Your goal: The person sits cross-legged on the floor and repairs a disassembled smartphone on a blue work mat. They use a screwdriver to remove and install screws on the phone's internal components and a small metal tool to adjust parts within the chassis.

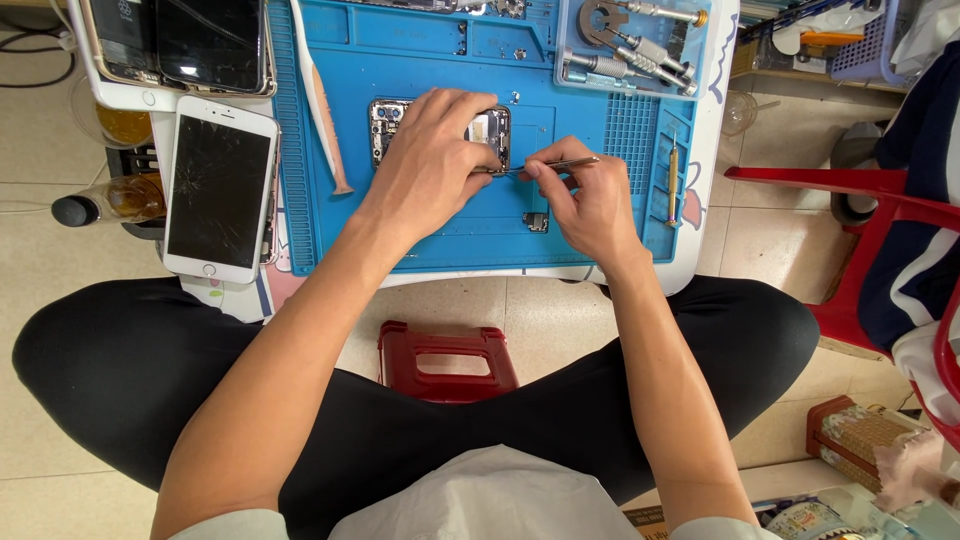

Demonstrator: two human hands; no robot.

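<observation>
Phone repair bench: blue work mat point(590, 225), screwdrivers point(640, 50), cracked phone point(217, 190).

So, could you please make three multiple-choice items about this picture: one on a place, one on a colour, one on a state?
1. Where does the white phone with the cracked screen lie?
A. left of the blue mat
B. on the red stool
C. in the tool tray

2. What colour is the work mat?
A. green
B. blue
C. grey

3. What does the right hand hold?
A. nothing
B. a screwdriver
C. thin metal tweezers

Answers:
1. A: it rests on the table edge beside the mat's left border.
2. B: the mat is blue all over.
3. C: the fingers pinch the tweezers, whose tip points at the opened phone under the left hand.
</observation>
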